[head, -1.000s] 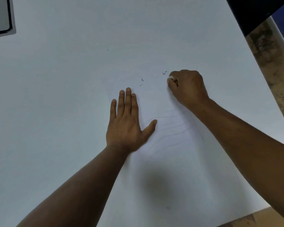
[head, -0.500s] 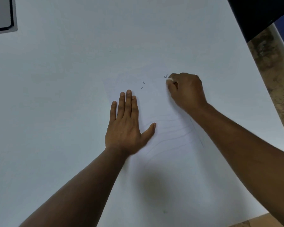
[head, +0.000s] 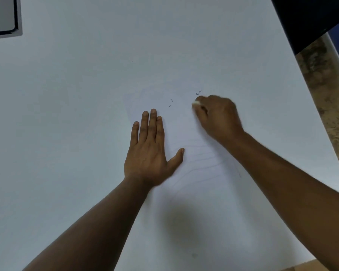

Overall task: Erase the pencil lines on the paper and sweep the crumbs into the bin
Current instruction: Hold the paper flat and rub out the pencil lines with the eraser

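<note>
Paper: a white sheet (head: 186,130) lay flat on the white worktop (head: 67,114), its outline faint against the surface. Its long axis seemed to run from the near edge away toward the far side, tilted slightly leftward.
Pencil lines: faint curved strokes (head: 200,163) crossed the sheet's nearer half, running roughly side to side between the two wrists.
Crumbs: a few dark specks (head: 170,102) sat just beyond the left fingertips, and another small cluster (head: 198,92) lay just past the right knuckles.
Eraser: a small pale piece (head: 196,103) showed at the right hand's fingertips, pressed to the sheet; its shape was too blurred to tell.
Edges and room: the worktop's right edge (head: 309,106) ran diagonally, well apart from the sheet, with mottled floor (head: 329,90) beyond. Bare white surface spread wide to the left and far side. A grey, dark-rimmed object (head: 4,16) sat at the far left corner.
Left hand: the left hand (head: 149,151) lay palm down on the sheet, fingers straight and together, pointing away, thumb splayed right, gripping nothing.
Right hand: the right hand (head: 217,116) was curled, knuckles up, fingers pinched around the eraser, forearm reaching in from the right.
</note>
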